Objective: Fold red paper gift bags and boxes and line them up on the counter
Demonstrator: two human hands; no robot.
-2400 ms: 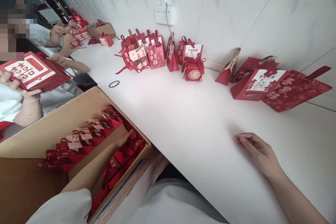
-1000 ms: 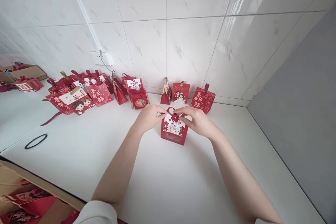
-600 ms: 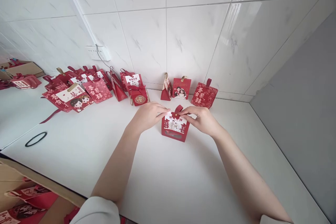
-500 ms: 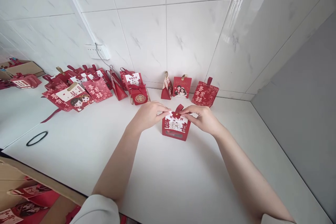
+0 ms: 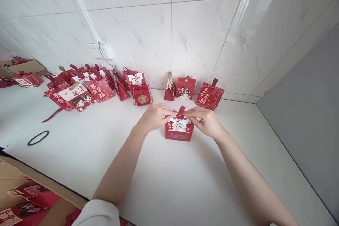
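A red and white paper gift box (image 5: 179, 127) stands upright on the white table, with a couple printed on its front and a window near its base. A red ribbon loop (image 5: 181, 109) rises from its top. My left hand (image 5: 156, 117) pinches the box's upper left edge between thumb and fingers. At the upper right edge, close by the ribbon, my right hand (image 5: 206, 120) pinches it too. Its fingertips are partly behind the box top. Behind my hands stand a box with a cartoon couple (image 5: 186, 88) and a red box with white characters (image 5: 209, 96).
Several red gift boxes (image 5: 101, 90) cluster at the back left by the tiled wall (image 5: 148, 35). A black ring (image 5: 38, 138) lies on the white table (image 5: 169, 180) at left. Below the table edge, a cardboard carton (image 5: 29, 169) holds more red boxes.
The box has turned slightly, so its front faces me more squarely. My fingers have come nearer the ribbon at its top. The whole view has shifted a little.
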